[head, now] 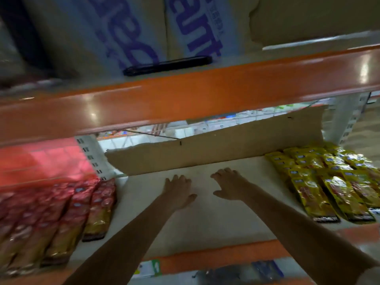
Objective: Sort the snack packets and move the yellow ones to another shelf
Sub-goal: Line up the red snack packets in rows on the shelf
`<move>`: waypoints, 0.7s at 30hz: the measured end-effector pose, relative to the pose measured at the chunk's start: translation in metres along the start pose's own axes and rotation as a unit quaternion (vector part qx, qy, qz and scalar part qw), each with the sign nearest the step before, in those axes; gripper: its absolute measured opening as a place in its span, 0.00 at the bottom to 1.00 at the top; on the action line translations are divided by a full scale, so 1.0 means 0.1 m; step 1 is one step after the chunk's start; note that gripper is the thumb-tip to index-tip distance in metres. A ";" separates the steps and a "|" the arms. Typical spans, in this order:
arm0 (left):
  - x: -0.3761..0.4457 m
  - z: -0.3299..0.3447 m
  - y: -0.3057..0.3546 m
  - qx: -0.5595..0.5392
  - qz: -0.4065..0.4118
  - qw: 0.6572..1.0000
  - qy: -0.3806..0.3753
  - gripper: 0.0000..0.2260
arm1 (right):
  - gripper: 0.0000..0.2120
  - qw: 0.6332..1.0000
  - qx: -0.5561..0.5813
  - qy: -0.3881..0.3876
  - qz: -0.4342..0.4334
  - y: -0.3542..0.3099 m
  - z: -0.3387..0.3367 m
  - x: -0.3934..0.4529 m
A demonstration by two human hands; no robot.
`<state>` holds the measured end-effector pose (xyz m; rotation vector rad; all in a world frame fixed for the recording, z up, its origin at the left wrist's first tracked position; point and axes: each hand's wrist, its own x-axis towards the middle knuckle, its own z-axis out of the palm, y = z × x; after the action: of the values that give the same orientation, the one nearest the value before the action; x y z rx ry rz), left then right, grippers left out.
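Several yellow snack packets (pixel 329 182) lie in rows at the right end of a white shelf (pixel 205 219). Red snack packets (pixel 57 219) stand packed in rows at the left end. Both my arms reach into the bare middle stretch between the two groups. My left hand (pixel 177 190) and my right hand (pixel 230 186) hover palm down over the shelf, fingers spread and loosely bent, holding nothing. Neither hand touches a packet. The picture is blurred by motion.
A torn cardboard sheet (pixel 226 147) stands along the back of the shelf. An orange shelf beam (pixel 185 95) crosses overhead, with cardboard boxes (pixel 133 31) and a black flat object (pixel 167 64) on the upper shelf. Another orange edge (pixel 226 258) with price labels runs along the front.
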<state>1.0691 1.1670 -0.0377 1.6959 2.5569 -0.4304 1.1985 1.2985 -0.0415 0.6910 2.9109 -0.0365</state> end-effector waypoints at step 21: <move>-4.36 1.16 -4.36 -0.061 -0.461 0.886 0.006 0.24 | 0.27 0.933 0.056 0.057 -0.352 -6.10 -0.69 0.85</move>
<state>0.8340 0.5887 0.0225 0.3306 3.1471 -0.2524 0.8405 0.7954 0.0077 -0.3834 3.1138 -0.2475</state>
